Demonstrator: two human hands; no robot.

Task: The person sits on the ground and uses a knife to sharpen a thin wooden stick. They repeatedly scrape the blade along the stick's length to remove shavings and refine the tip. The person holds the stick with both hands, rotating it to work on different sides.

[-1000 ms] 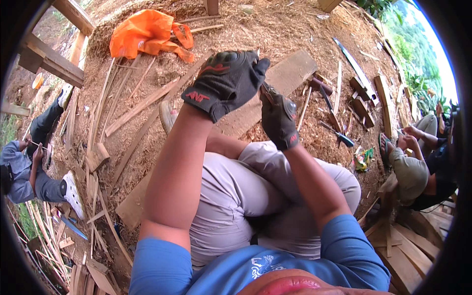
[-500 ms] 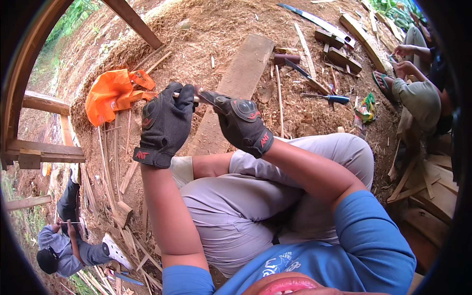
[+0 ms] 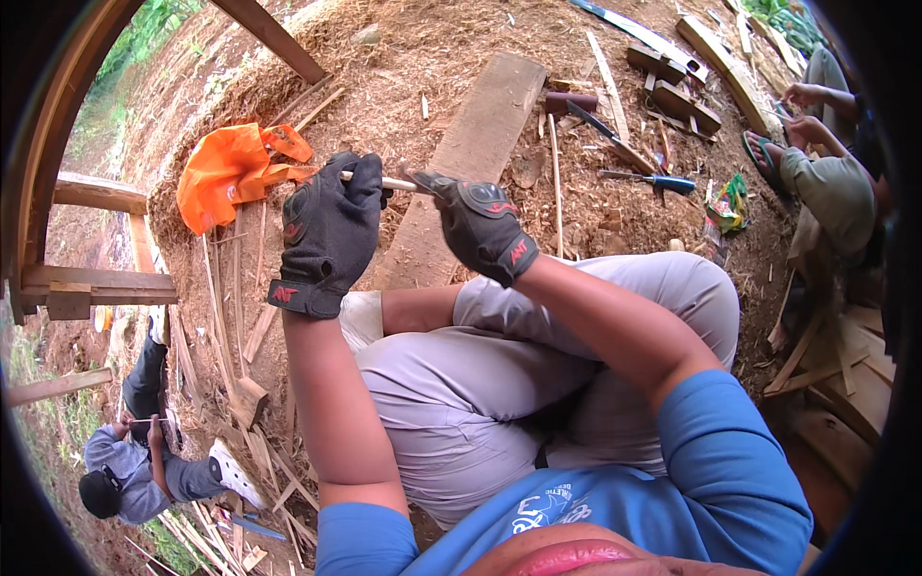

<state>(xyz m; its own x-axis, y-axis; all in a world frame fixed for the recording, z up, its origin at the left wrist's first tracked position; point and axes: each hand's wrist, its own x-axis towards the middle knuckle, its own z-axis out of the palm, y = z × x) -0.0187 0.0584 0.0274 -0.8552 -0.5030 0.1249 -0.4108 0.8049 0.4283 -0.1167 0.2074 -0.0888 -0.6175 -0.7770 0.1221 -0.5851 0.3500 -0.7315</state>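
Both of my hands wear black gloves with red marks and are raised in front of my crossed legs. A thin, pale wooden stick (image 3: 389, 182) runs between them. My left hand (image 3: 331, 230) is closed on the stick, its fingers wrapped round it near one end. At the other end my right hand (image 3: 475, 221) pinches a small reddish-brown piece (image 3: 409, 175), which looks like sandpaper, against the stick. The right fingertips partly hide this piece. Beneath the hands, a wide wooden plank (image 3: 480, 120) lies on the shavings.
An orange bag (image 3: 226, 178) lies left of my hands. Ahead right are a maroon roll (image 3: 570, 103), a knife (image 3: 591, 120), a blue-handled chisel (image 3: 667, 182), wooden planes (image 3: 684, 106) and a saw (image 3: 639, 34). People sit at right (image 3: 831, 182) and lower left (image 3: 125, 470).
My right hand has slid rightward along the stick, away from the left hand, so more of the stick shows between them. The whole view has shifted slightly. My left hand keeps its grip.
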